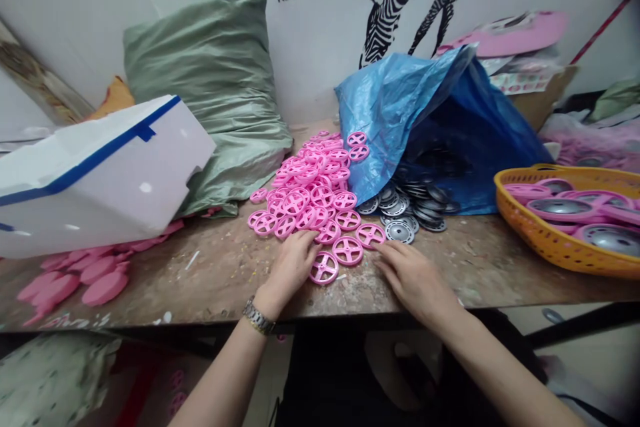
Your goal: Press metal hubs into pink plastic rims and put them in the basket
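Note:
A heap of pink plastic spoked wheels (300,180) lies on the worktable in front of me. At its near edge my left hand (295,260) rests with fingers stretched over the closest wheels, thumb apart, beside a single pink wheel (325,268). My right hand (413,273) reaches in from the right, fingers extended, its fingertips at the rim of another pink wheel (371,235). Neither hand visibly lifts anything. Behind my right hand, grey disc-shaped wheel covers (400,231) spill from the mouth of a blue plastic bag (385,107). A metal watch is on my left wrist.
An orange basket (550,250) of pink and grey parts stands at right. At left, a white box (125,180) with blue tape tilts above flat pink pieces (105,283). A green sack (200,93) leans on the wall. The worktable's front edge (235,323) runs below my hands.

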